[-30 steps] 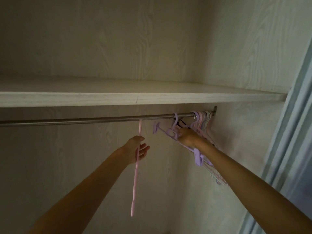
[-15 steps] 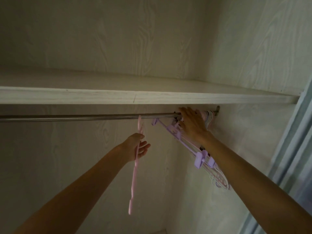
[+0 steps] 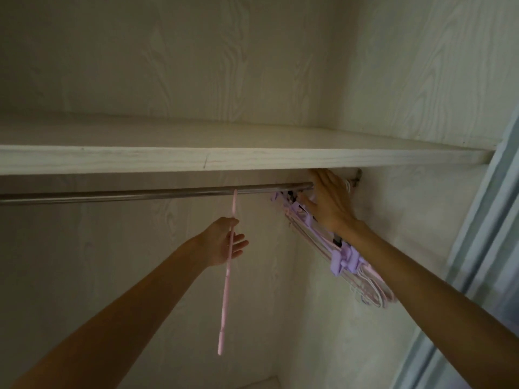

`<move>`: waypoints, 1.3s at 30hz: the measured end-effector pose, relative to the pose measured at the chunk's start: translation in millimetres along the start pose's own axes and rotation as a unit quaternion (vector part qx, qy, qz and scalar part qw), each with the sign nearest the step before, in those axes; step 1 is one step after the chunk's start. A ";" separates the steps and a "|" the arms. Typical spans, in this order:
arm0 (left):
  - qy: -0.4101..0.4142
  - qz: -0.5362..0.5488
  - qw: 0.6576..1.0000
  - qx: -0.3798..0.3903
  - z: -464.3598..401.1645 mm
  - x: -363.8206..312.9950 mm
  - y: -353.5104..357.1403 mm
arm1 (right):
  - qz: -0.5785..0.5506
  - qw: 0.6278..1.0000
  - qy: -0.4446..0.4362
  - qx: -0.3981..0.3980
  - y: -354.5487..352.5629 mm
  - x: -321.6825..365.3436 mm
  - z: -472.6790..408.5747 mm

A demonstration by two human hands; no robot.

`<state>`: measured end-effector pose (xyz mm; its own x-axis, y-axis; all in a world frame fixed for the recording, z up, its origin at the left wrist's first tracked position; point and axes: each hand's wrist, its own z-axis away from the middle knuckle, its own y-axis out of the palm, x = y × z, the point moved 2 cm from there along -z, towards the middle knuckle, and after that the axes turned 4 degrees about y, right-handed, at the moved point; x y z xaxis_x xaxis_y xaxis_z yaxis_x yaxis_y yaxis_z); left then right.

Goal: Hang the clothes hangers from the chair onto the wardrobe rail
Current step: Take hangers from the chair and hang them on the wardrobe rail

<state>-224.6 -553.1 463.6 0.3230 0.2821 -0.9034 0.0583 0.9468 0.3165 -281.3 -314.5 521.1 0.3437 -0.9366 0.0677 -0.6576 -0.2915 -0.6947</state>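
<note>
So your left hand (image 3: 224,240) has the pink hanger (image 3: 227,279) pinched up near its neck, thumb and forefinger on it, the other fingers fanned out loosely past it. You're seeing the hanger edge-on, so it reads as a thin pink strip running from the rail (image 3: 146,193) straight down past your palm and well below your wrist. Its hook end sits right at the rail, though I can't tell from here whether it's actually over the bar or just touching it.

Your right hand (image 3: 330,203) is way over at the right end of the rail, just under the shelf (image 3: 241,160). Fingers are straight and spread, flat against the bunch of purple and pink hangers (image 3: 345,256), not wrapped round anything. Fingertips reach up over the rail, close to the bracket (image 3: 357,178) at the side wall. The bunch hangs from the rail right under that palm and slants down along your forearm, purple clips sticking out beside your wrist.

The pink hanger is well apart from the bunch, with bare rail between them. A pale blue sliding door frame (image 3: 486,220) runs down the right edge.
</note>
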 end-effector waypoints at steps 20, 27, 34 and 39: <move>0.153 -0.382 0.911 0.021 52.0 -17.4 52.9 | -0.557 0.598 0.408 0.407 -6.1 65.2 111.1; 0.319 -0.763 0.512 -0.231 39.6 -47.0 21.5 | -0.501 0.607 0.435 0.437 -1.3 48.2 79.2; 0.267 -0.816 0.447 -0.252 25.2 -25.9 7.8 | -0.478 0.613 0.438 0.451 14.0 46.2 80.0; 0.264 -0.814 0.446 -0.264 24.1 -21.9 9.2 | -0.413 0.733 0.370 0.393 -1.9 53.0 82.6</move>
<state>-208.4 -554.3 493.3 -0.0162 -0.9795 0.2010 -0.4660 -0.1705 -0.8682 -206.4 -347.6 466.8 -0.2418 -0.4364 0.8666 0.2595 -0.8897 -0.3756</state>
